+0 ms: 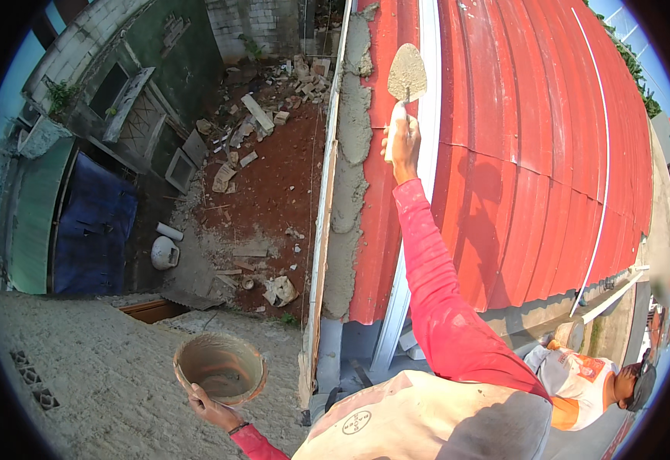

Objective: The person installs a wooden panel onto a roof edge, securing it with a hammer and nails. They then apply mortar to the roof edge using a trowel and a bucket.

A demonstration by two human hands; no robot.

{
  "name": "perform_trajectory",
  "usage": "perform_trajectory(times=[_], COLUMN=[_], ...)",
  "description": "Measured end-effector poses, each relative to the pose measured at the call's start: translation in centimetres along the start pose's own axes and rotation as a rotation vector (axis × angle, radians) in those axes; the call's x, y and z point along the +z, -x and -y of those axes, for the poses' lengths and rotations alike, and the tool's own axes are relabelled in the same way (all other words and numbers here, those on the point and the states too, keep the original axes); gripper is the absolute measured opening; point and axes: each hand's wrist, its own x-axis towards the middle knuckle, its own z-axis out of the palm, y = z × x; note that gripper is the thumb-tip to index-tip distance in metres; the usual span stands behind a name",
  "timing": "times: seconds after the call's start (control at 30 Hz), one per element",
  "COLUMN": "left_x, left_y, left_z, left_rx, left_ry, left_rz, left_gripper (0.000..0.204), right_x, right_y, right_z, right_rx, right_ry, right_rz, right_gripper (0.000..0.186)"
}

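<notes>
My right hand (404, 152) is stretched out over the red corrugated roof (534, 146), closed round the handle of a pointing trowel (407, 74). Wet-looking mortar coats the trowel's blade, which points away from me. Just left of it, a rough strip of grey mortar (344, 238) runs along the roof's edge. Low on the left, my left hand (214, 410) grips the near side of a mortar-smeared bucket (254, 360). The bucket is tilted so that its inside shows, with a little grey residue at the bottom.
A white metal strip (429, 92) lies lengthwise on the roof. Left of the wall edge (321, 245) the drop leads to a yard of red soil (289, 184) with rubble. A blue tarp (93, 222) hangs beyond. Below right, another person (588, 383) wears a dark cap.
</notes>
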Motion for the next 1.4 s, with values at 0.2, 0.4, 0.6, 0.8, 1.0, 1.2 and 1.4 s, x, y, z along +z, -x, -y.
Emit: perform_trajectory(times=[0.2, 0.4, 0.6, 0.8, 1.0, 1.2, 1.4], left_x=[5.4, 10.7, 13.3, 15.3, 16.9, 19.3, 19.8], left_y=[1.7, 6.2, 15.4, 29.5, 45.0, 53.1, 58.2], left_z=[-5.6, -11.1, -13.4, -8.4, -2.2, 2.4, 3.6], left_rx=[0.042, 0.162, 0.130, -0.029, -0.277, -0.195, -0.186], left_ry=[0.296, 0.379, 0.186, 0.042, -0.106, -0.165, -0.209], left_rz=[0.221, 0.731, 1.239, 1.618, 1.664, 1.776, 1.707], left_gripper=[0.028, 0.025, 0.024, 0.023, 0.025, 0.032, 0.033], right_x=[-22.5, -39.6, -47.6, -49.4, -49.5, -54.0, -59.6], right_y=[33.2, 57.8, 66.5, 75.8, 79.2, 82.4, 81.4], right_z=[-9.9, -8.2, -9.8, -18.1, -18.8, -15.6, -14.3], right_rx=[0.433, 0.345, 0.583, 0.682, 0.711, 0.798, 0.727], right_ry=[0.171, 0.915, 0.985, 0.731, 0.644, 0.592, 0.575], right_rz=[-0.010, -0.076, -0.183, -0.581, -0.730, -0.705, -0.394], right_gripper=[0.029, 0.041, 0.043, 0.046, 0.046, 0.039, 0.036])
